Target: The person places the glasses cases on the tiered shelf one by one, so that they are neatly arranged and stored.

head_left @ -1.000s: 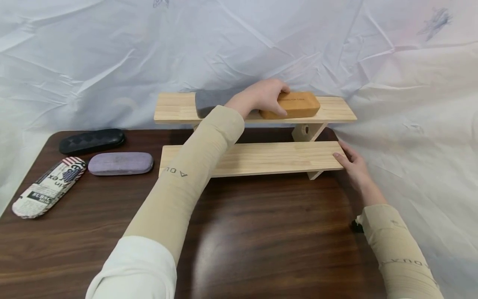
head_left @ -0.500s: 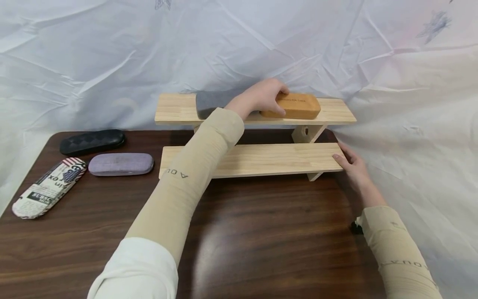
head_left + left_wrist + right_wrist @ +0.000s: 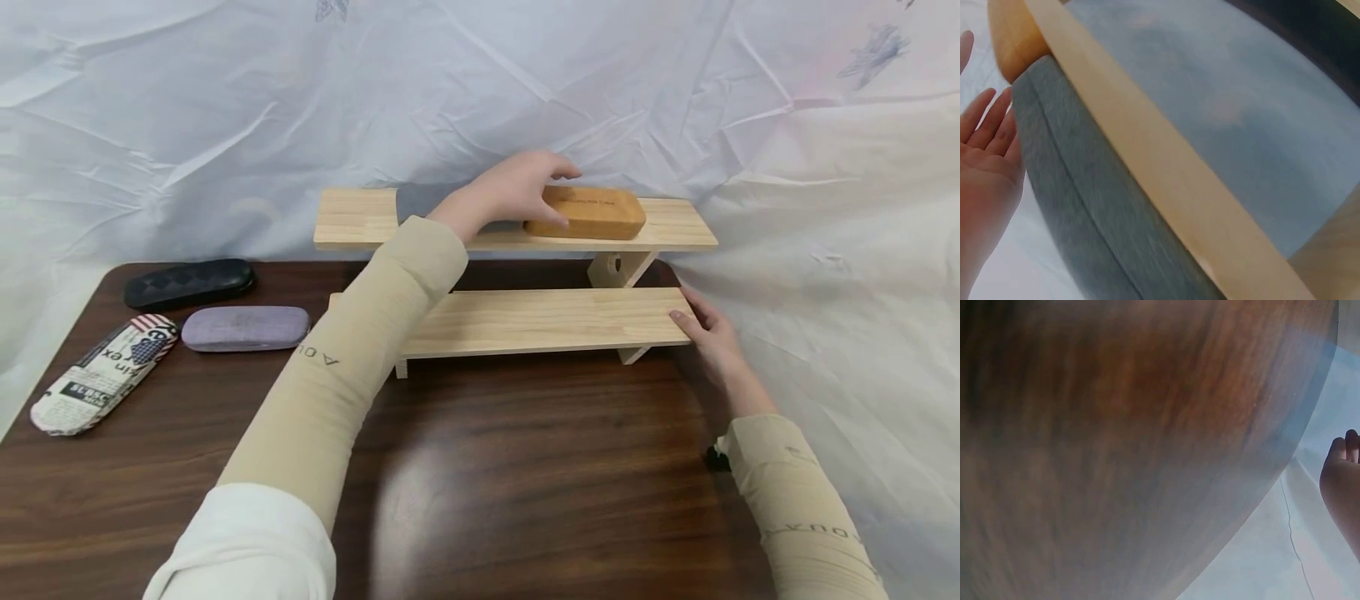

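On the upper board of a two-tier wooden shelf point(image 3: 678, 223) lies an orange-brown glasses case point(image 3: 596, 213) with faint lettering. My left hand point(image 3: 510, 190) hovers over its left end, thumb and fingers spread apart. Left of it, partly behind my forearm, is a dark grey glasses case point(image 3: 420, 198). The left wrist view shows that grey case point(image 3: 1079, 181) close up, my left hand point(image 3: 991, 169) beside it with fingers extended. My right hand point(image 3: 714, 337) grips the right end of the lower board point(image 3: 562, 317), thumb on top. In the right wrist view my right hand point(image 3: 1342, 487) is only partly seen.
On the left of the dark wooden table point(image 3: 525, 483) lie a black case point(image 3: 189, 283), a lilac case point(image 3: 246, 327) and a newspaper-print case point(image 3: 105, 375). A white sheet point(image 3: 300, 108) hangs behind the shelf and along the right side.
My left hand has let go of the orange-brown glasses case, spreading its fingers and shifting slightly up and left. The case stays in place. My right hand keeps its grip on the shelf.
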Available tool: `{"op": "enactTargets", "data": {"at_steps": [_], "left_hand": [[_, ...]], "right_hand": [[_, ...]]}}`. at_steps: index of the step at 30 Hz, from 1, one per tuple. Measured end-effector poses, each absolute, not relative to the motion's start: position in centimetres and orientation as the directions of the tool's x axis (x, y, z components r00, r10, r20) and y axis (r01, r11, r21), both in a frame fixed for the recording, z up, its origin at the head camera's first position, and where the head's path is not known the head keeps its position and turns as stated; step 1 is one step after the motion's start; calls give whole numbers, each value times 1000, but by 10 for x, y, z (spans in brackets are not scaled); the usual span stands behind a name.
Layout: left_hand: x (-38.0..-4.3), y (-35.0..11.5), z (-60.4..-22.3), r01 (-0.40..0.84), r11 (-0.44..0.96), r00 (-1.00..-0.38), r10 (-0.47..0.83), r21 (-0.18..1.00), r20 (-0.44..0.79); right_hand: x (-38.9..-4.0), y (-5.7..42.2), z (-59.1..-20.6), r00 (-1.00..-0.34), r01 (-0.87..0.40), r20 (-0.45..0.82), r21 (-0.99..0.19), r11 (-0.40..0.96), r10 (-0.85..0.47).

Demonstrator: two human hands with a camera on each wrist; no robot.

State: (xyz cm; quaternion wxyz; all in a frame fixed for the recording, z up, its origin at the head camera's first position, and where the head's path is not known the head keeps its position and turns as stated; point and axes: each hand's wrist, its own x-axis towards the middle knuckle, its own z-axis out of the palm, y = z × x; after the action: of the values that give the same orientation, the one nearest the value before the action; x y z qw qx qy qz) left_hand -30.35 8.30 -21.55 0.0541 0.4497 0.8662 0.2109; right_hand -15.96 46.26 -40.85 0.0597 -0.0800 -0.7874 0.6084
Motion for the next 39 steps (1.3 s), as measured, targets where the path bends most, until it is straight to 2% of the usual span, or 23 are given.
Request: {"op": "enactTargets", "data": {"at_steps": [7, 11, 19, 25, 33, 39], "left_hand": [[-292, 54, -218, 783, 407, -552, 802, 470, 226], [-282, 31, -221, 790, 372, -548, 784, 487, 291], [-255, -22, -230, 840, 355, -510, 776, 410, 372], [-225, -61, -239, 854, 350, -491, 784, 384, 379], [-187, -108, -262, 830, 453, -550, 762, 326, 342], [-170, -139, -282, 798, 535, -601, 737, 277, 310]], "right_hand": [[-159, 462, -408, -979, 51, -7, -977, 209, 204], [-161, 462, -407, -978, 67, -17, -970, 233, 210], [-163, 462, -409, -982, 47, -9, -979, 200, 189], [-162, 461, -409, -983, 29, 5, -983, 180, 184], [-162, 462, -407, -985, 9, 18, -987, 158, 170], [-164, 463, -407, -985, 30, 1, -984, 176, 175]]}}
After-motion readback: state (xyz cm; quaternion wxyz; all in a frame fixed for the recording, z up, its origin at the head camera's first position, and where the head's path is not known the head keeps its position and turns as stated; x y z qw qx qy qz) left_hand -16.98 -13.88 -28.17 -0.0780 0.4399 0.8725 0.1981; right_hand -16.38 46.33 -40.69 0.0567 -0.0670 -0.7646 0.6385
